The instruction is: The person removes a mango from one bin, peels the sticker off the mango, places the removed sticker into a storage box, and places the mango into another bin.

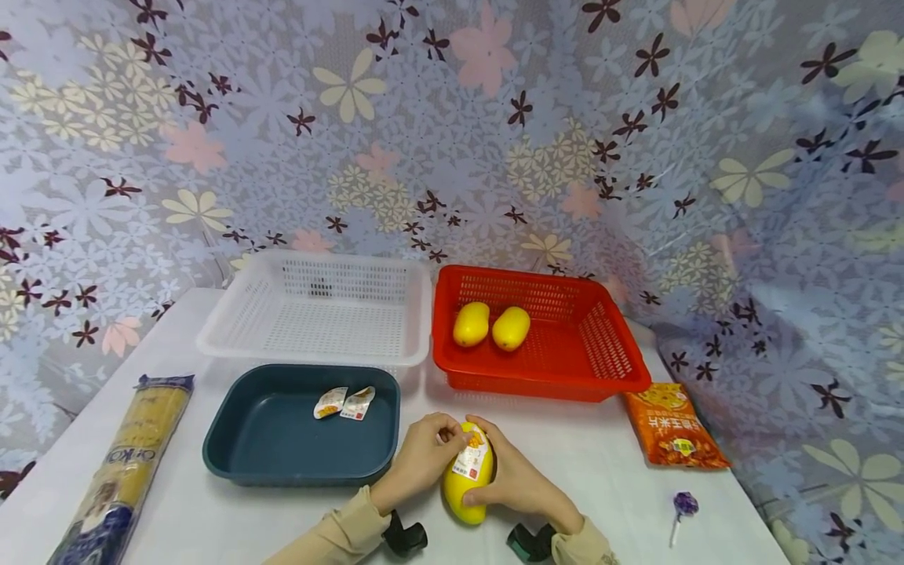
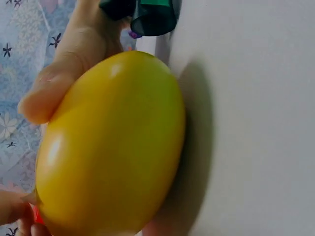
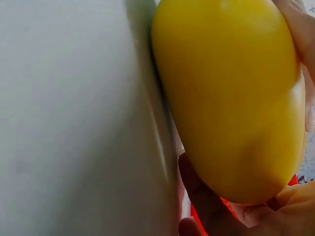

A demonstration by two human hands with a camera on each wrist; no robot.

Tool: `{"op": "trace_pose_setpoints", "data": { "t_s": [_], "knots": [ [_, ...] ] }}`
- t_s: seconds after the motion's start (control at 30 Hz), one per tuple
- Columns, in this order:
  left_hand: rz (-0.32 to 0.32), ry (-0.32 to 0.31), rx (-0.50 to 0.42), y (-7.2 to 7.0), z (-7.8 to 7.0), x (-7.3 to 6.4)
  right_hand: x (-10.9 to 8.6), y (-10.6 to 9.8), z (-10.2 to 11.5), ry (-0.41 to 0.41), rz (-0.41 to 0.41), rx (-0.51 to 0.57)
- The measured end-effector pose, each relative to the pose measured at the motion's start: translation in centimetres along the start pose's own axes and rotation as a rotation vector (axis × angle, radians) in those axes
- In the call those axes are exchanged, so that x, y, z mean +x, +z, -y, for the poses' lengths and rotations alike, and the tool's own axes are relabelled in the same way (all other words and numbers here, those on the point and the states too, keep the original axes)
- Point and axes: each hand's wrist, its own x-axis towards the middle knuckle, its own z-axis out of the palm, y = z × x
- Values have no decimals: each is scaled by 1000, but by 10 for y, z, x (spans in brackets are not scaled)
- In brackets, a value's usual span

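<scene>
A yellow mango (image 1: 462,508) with a white and orange sticker (image 1: 469,461) on its upper side stands low over the white table between both hands. My right hand (image 1: 519,480) grips it from the right, thumb on the near side and fingers round the far end. At the sticker's upper edge, my left hand (image 1: 421,457) pinches with thumb and forefinger. In the left wrist view the mango (image 2: 113,142) fills the middle, with pinching fingertips (image 2: 15,209) at the lower left. The right wrist view shows the mango (image 3: 226,98) with fingers (image 3: 202,196) curled under its far end.
A dark blue tray (image 1: 304,480) holds two loose stickers (image 1: 358,403). Behind it stands a white basket (image 1: 311,357). Two mangoes (image 1: 471,324) lie in the red basket (image 1: 537,386). Spaghetti (image 1: 127,471) lies left; an orange snack bag (image 1: 674,428) and a purple lollipop (image 1: 685,504) lie right.
</scene>
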Motion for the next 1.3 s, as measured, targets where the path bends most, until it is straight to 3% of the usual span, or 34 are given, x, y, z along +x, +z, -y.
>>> {"op": "trace_pose_setpoints", "data": {
  "t_s": [0.2,0.3,0.43,0.5,0.53,0.6,0.67,0.73,0.83,0.93,1.13,1.3],
  "knots": [
    [50,62,-40,3,-5,-4,0,-1,-2,-59,3,16],
    [83,68,-159,-3,-13,-8,1,-2,-3,-87,24,39],
    [48,215,-322,-36,-42,-12,4,-3,0,-54,25,59],
    [-44,309,-295,-62,-52,-10,4,-4,1,-22,1,37],
    [-102,311,-261,-77,-52,-9,4,-4,2,-5,-8,20],
    [-198,240,-181,-107,-43,-9,3,-3,3,15,-24,-9],
    [-266,109,-87,-136,-27,-8,3,-2,4,25,-18,-13],
    [-289,-31,-38,-161,-10,-9,2,0,4,40,-12,-11],
    [-302,-143,-30,-186,9,-11,1,2,4,48,-11,-16],
    [-307,-173,-94,-198,21,-10,1,2,4,51,-3,-14],
    [-249,-128,-168,-209,33,-8,2,0,3,47,-7,-8],
    [-247,-233,-121,-211,34,-9,4,1,2,59,3,-6]
  ]
}}
